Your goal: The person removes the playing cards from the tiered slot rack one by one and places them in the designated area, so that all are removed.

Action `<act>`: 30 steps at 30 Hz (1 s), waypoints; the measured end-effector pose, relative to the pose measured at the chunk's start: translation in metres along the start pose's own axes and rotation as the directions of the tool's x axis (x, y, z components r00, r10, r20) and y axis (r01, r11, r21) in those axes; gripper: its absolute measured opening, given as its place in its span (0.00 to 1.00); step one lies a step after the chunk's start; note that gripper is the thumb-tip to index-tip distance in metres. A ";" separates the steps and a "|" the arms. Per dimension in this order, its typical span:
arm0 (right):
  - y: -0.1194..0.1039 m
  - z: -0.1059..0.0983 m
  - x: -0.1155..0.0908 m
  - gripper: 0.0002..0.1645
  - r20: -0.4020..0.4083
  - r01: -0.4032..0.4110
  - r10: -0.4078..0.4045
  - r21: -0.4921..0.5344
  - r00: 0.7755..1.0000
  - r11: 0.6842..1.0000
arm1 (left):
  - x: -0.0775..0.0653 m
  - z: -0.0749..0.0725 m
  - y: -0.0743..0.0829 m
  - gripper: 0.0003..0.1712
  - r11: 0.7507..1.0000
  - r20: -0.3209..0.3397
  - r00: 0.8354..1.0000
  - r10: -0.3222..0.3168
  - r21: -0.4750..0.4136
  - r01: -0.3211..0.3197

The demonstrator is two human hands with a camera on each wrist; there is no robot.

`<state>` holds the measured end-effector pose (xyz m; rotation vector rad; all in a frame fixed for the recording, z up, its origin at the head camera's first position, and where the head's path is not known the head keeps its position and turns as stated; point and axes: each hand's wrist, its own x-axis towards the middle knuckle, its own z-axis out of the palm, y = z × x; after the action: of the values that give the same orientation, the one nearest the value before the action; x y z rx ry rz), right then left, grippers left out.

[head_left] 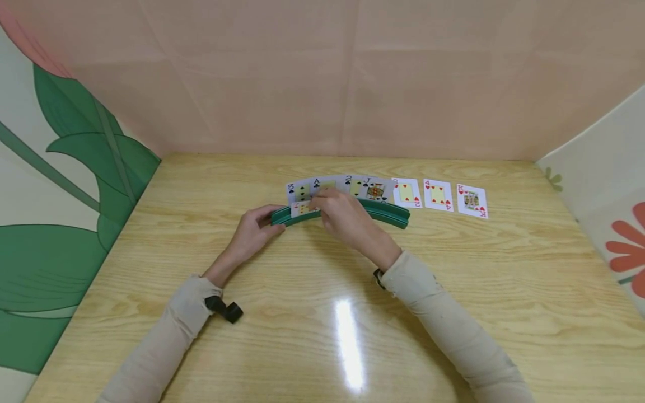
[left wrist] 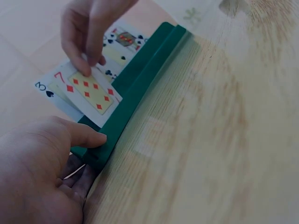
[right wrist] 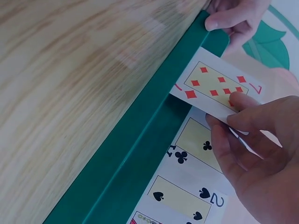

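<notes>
A curved green card holder point(head_left: 385, 212) stands on the table. My left hand point(head_left: 249, 232) grips its left end, with the thumb point(left wrist: 88, 134) on the front and the other fingers behind. My right hand point(head_left: 345, 215) pinches the seven of diamonds point(right wrist: 219, 86) by its upper part, and the card's lower edge is at the holder's front groove. Behind it, in the back row, lean the three of spades point(head_left: 301, 192), an ace of clubs point(right wrist: 194, 144), a two of spades point(right wrist: 182, 198) and a jack point(head_left: 377, 191). My right hand partly hides the ace in the head view.
To the right of the holder, a red two point(head_left: 406, 193), a red four point(head_left: 438, 195) and a red king point(head_left: 472, 200) lie face up in a row on the wooden table point(head_left: 282, 336). A pink cloth point(head_left: 312, 84) hangs behind the table's far edge.
</notes>
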<state>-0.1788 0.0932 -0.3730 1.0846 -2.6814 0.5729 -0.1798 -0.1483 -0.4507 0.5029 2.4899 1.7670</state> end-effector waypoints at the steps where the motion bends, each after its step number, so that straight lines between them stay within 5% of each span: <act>1: 0.000 0.000 0.000 0.20 -0.005 0.002 -0.002 -0.001 1.000 1.000 | 0.000 0.000 0.001 0.21 1.000 0.001 1.000 -0.002 -0.001 0.002; 22: -0.002 -0.007 -0.002 0.18 -0.054 0.028 -0.029 -0.005 0.998 1.000 | 0.002 0.003 -0.001 0.22 1.000 0.003 1.000 -0.009 -0.027 0.009; 30: -0.006 -0.014 -0.009 0.17 -0.131 0.074 -0.069 0.033 0.989 0.997 | 0.000 0.001 -0.001 0.21 1.000 -0.002 1.000 -0.009 0.012 0.009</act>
<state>-0.1679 0.1010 -0.3614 1.1082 -2.5196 0.6604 -0.1796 -0.1472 -0.4517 0.4903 2.5019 1.7513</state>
